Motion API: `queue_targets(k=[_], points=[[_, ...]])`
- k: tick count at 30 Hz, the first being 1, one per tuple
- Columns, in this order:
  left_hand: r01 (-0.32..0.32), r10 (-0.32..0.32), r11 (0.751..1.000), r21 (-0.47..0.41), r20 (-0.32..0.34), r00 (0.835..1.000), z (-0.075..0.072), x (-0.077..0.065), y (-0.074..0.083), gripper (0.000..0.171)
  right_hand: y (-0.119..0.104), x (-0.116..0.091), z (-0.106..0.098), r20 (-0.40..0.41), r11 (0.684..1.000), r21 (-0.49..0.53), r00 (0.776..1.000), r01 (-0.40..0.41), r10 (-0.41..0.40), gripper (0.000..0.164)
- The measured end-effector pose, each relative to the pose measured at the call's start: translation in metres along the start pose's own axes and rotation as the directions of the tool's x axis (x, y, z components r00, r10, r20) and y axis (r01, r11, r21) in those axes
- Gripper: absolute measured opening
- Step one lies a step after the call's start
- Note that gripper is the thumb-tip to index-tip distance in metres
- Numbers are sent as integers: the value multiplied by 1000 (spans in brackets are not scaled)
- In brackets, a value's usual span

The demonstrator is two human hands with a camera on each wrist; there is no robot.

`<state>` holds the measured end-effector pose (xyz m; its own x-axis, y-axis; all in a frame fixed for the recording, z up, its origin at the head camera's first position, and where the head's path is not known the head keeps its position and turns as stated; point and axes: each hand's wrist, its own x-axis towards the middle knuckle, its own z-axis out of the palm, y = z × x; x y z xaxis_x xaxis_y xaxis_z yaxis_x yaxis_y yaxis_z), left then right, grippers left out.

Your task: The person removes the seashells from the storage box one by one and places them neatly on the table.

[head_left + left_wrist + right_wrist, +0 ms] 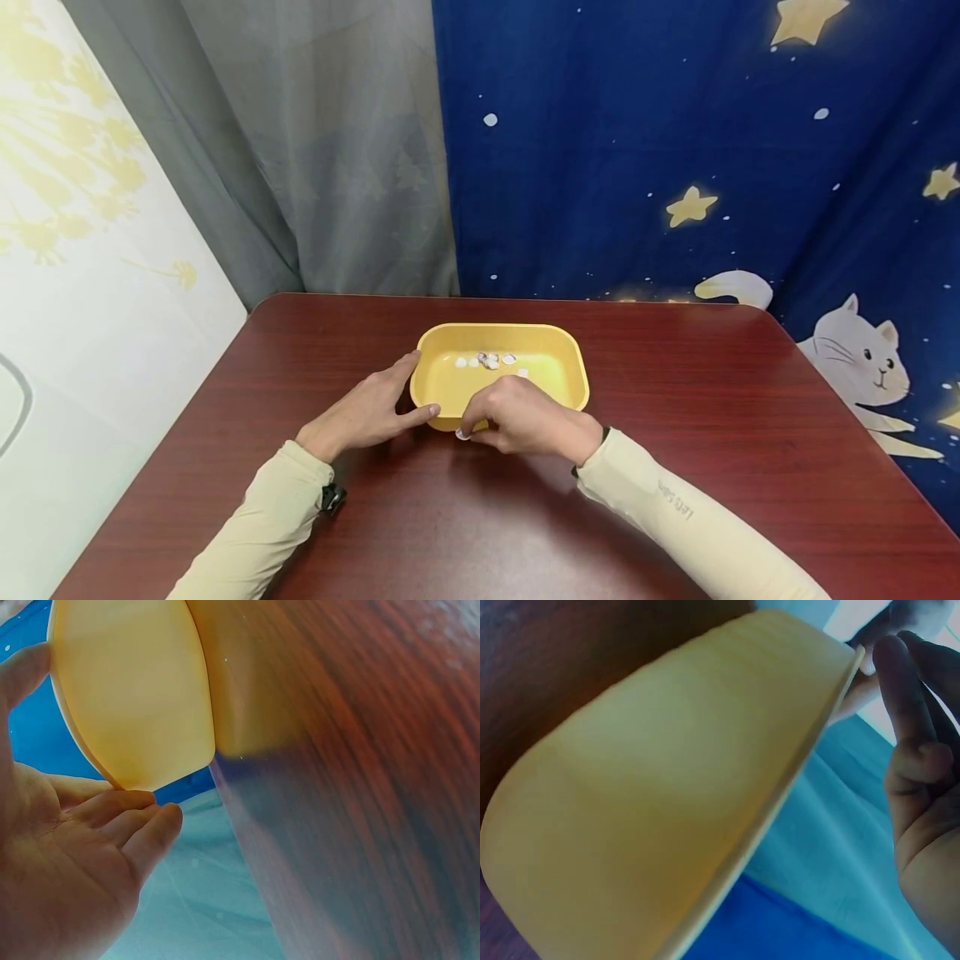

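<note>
A yellow plastic tub [450, 392] holds several small white disc-like pieces [491, 362], some with purple edges. My left hand [367, 410] rests against the tub's left end, fingers along the side and thumb at the front rim. In the left wrist view its fingers [142, 825] lie nearly straight by the tub wall [135, 690]. Over the front rim, my right hand [517, 419] pinches a small whitish piece [462, 434] between thumb and index finger. Its curled fingers [911, 712] show beside the tub's rim in the right wrist view.
The tub stands on a dark red-brown wooden table [675, 417]. Behind the table hang a grey curtain [360, 167] and a blue curtain [570, 167] with stars and a cat. A white panel [90, 250] with yellow prints stands at the left.
</note>
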<state>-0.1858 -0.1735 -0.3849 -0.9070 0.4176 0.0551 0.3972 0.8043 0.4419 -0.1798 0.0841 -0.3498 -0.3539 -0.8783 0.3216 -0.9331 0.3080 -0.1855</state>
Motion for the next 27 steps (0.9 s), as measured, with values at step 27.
queue_targets(k=[27], points=[[-25, 25, 1000, -1, -19, 1000, 1, -1, -2, 95, -27, 12, 59, 99, 921, -388, 993, -24, 68, 18]])
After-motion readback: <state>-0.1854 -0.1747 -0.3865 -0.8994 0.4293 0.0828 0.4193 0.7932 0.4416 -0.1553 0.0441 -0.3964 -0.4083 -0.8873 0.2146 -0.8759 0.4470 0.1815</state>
